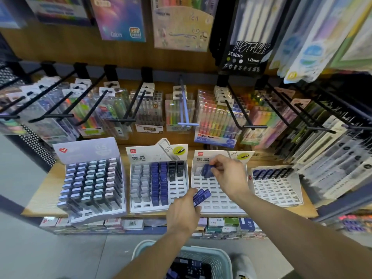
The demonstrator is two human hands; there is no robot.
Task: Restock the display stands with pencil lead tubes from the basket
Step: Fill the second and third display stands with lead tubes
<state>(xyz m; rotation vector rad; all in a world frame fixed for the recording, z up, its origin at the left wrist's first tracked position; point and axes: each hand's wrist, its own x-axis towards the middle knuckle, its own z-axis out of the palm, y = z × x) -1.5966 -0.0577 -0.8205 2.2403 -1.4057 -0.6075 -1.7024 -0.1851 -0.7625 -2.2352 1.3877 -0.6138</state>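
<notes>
Nearest, at the bottom edge, a pale blue-green plastic basket (218,256) sits on the floor, holding dark blue and black pencil lead tubes (189,267). A white shoe (244,266) shows just beside it on the right.

Above the basket, two bare forearms reach forward to a wooden shelf (40,196). The left hand (184,213) curls its fingers round a small bunch of blue lead tubes (201,196), their ends poking out over the lower front of a white display stand. The right hand (229,176) reaches farther, pinching one blue lead tube (208,170) between thumb and fingertips at the top row of that same third stand (219,198), next to a single grey tube already seated there. Most of this stand's slots are bare.

Along the shelf, four stands sit side by side. The leftmost stand (90,186) is nearly full of grey-blue tubes. The second stand (159,182) holds grey, blue and a few black tubes. The rightmost stand (276,186) has only one row of dark tubes at its back.

Behind the stands, black hooks (138,101) carry hanging packs of coloured pens (217,115). Higher still hang larger packets, one black pack (247,55) labelled "METALLIC 3Colors 1.0mm".
</notes>
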